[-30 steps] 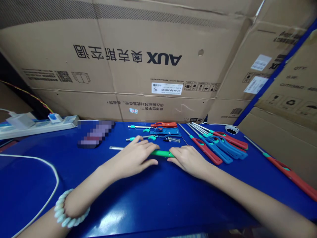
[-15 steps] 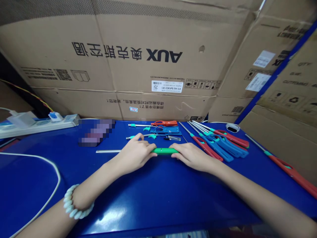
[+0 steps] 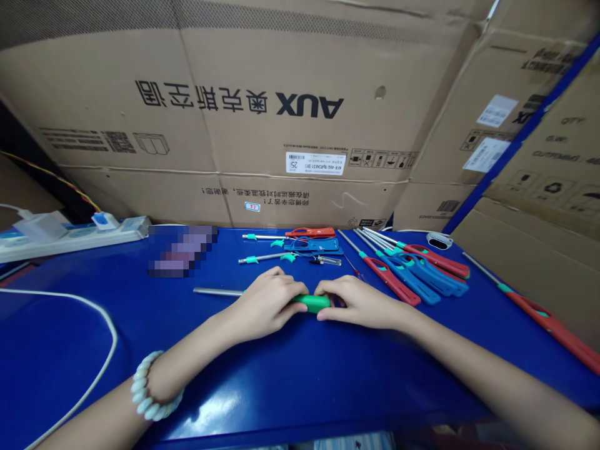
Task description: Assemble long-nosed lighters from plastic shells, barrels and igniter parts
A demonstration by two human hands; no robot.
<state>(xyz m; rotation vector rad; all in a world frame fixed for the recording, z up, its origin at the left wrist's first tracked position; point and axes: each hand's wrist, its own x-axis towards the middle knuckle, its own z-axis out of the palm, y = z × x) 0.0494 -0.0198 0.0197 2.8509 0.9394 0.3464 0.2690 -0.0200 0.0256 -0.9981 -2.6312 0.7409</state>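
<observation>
A long-reach lighter with a green handle [image 3: 313,304] lies crosswise between my hands, just above the blue table. My left hand [image 3: 272,300] is closed round the handle's left part, and the metal tube [image 3: 218,292] sticks out to its left. With thumb and fingers my right hand [image 3: 354,303] grips the handle's right end. Behind them lie a red casing half [image 3: 312,232], blue casing parts [image 3: 319,244], metal tubes with teal triggers [image 3: 287,257] and a small clear fuel tank [image 3: 328,260]. Just behind my right hand is a thin screwdriver [image 3: 359,274], partly hidden.
Several red and blue long-reach lighters [image 3: 412,272] are fanned out at the right, and another red one [image 3: 548,319] lies farther right. Cardboard [image 3: 253,137] walls the table's back. At the left are a power strip [image 3: 79,237], a white cable [image 3: 100,312] and a blurred flat item [image 3: 180,251].
Both hands have drawn the green lighter slightly nearer and to the right. The handle looks turned, and my right fingers have shifted their grip on its end.
</observation>
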